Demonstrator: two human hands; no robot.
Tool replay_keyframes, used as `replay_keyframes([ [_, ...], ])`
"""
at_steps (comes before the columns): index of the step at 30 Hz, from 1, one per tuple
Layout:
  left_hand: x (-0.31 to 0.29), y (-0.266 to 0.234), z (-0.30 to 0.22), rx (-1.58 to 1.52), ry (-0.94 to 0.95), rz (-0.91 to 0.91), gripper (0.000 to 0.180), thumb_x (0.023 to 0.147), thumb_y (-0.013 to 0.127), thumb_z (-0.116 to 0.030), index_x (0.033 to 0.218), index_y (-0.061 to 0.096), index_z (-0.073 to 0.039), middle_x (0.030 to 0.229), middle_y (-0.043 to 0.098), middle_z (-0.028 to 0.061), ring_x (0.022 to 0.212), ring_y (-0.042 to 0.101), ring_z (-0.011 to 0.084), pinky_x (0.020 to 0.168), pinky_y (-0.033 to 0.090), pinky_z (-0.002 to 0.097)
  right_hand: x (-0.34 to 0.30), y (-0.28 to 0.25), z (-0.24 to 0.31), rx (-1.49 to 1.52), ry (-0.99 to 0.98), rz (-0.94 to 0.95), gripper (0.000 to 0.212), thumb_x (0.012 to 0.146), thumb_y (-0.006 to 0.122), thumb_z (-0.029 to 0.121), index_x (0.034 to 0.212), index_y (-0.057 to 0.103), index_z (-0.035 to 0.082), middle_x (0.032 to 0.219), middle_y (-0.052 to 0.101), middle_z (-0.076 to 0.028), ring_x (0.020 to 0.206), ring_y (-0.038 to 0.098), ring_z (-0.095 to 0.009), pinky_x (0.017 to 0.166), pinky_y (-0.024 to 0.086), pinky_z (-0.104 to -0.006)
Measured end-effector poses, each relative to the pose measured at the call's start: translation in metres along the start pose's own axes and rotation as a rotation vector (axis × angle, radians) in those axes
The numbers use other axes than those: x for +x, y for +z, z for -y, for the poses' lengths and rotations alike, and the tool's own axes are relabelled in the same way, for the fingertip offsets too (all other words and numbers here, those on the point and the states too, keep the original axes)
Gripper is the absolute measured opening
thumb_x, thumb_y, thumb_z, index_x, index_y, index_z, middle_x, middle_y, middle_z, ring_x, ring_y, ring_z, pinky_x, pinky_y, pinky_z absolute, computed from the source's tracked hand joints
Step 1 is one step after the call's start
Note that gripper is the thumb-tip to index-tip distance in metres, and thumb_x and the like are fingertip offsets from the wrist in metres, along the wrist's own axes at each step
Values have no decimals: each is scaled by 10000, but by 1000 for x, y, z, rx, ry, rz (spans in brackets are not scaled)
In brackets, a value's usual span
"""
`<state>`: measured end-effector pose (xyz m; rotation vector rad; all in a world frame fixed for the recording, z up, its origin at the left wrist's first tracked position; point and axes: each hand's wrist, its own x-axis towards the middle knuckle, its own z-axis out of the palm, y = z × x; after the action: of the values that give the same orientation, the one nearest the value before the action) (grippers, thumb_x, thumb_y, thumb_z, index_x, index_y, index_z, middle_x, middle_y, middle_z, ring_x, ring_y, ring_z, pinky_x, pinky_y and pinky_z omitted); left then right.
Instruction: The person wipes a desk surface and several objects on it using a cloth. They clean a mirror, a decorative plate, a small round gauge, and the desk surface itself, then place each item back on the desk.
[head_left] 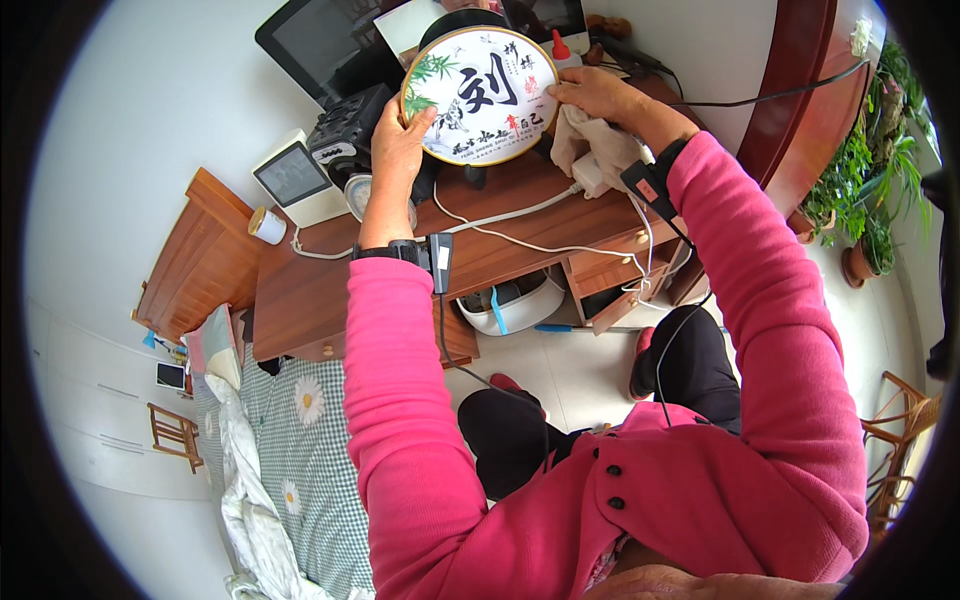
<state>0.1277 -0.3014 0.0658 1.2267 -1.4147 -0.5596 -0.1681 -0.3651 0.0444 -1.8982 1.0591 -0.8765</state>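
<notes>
My two hands hold up a round decorative plaque over the back of a brown wooden desk. Its white face has a thin gold rim, green bamboo leaves and black and red brush characters. My left hand is closed on the left edge, thumb across the front. The right edge is gripped by my right hand, its fingertips partly hidden. A whitish cloth hangs just below my right hand; whether those fingers also hold it, I cannot tell.
Behind the plaque stand a dark monitor and a red-capped bottle. A black boxy device and a white-framed screen are at left. White cables and a power strip cross the desk. Below sits a white basin.
</notes>
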Motion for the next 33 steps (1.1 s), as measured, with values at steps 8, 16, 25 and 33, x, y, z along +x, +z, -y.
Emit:
replay_keyframes([
  [8, -49, 19, 18, -10, 49, -107, 560, 889, 710, -122, 1349, 441, 50, 1172, 637, 136, 1042, 603, 183, 911, 485, 316, 2, 3, -10, 73, -35, -33, 462, 956, 587, 297, 1281, 566, -31, 1076, 679, -137, 954, 621, -192, 870, 485, -319],
  [16, -79, 36, 30, -198, -258, -1, 549, 937, 659, -113, 1387, 402, 68, 1245, 606, 130, 1133, 569, 158, 997, 420, 287, 4, 3, -9, 83, 9, -13, 511, 946, 622, 289, 1311, 532, -57, 1118, 665, -147, 987, 613, -188, 869, 486, -318],
  [25, -80, 36, 56, 67, -236, 49, 426, 950, 626, -218, 1284, 567, 40, 924, 659, 64, 785, 615, 138, 763, 478, 281, 2, 5, -8, 26, 91, 95, 614, 847, 750, 372, 1286, 576, -21, 1155, 666, -160, 1035, 619, -219, 908, 482, -350],
  [33, -75, 39, 60, 362, -133, 60, 246, 919, 600, -224, 1016, 623, 0, 826, 664, 208, 784, 635, 365, 726, 479, 409, 18, 9, -17, -145, 132, 134, 572, 868, 727, 334, 1275, 574, -38, 1172, 663, -153, 1049, 618, -223, 928, 475, -354],
])
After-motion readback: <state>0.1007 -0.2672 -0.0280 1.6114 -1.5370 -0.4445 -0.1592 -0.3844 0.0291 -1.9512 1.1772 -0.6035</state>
